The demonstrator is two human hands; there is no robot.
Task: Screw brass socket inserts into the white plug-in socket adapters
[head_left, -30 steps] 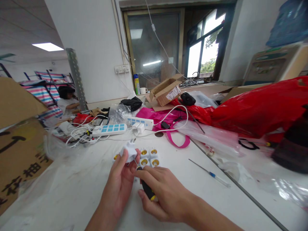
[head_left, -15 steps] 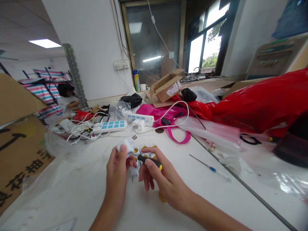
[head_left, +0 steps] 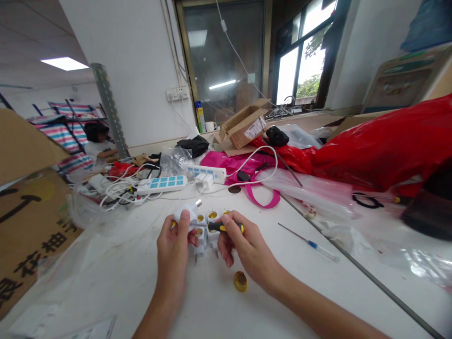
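Room: cluttered workshop, white wall at upper left of the frame, dark window at top centre, a seated person [head_left: 98,143] far left by striped fabric.
Surface: white surface [head_left: 106,282] filling the lower frame, strewn with power strips [head_left: 161,184], a cardboard box [head_left: 243,126], a pink bag [head_left: 243,165] and red plastic bags [head_left: 381,146] at right.
Plug adapter: white plug adapter [head_left: 187,215] at lower centre, held just above the surface; its prongs point up and to the right, away from the camera.
Screwdriver: black-and-yellow screwdriver [head_left: 221,227], long axis nearly level across the frame, tip toward the adapter at left.
Left hand: left hand [head_left: 173,252] rises from the bottom edge, forearm upright, thumb and fingers pinching the adapter.
Right hand: right hand [head_left: 247,252] enters from lower right, fingers curled over, grip closed around the screwdriver handle.
Nearby: row of white adapters with brass sockets [head_left: 208,228] lying under both hands; a yellow ring [head_left: 240,281] just below the right hand; a thin test pen [head_left: 307,242] well apart at right.
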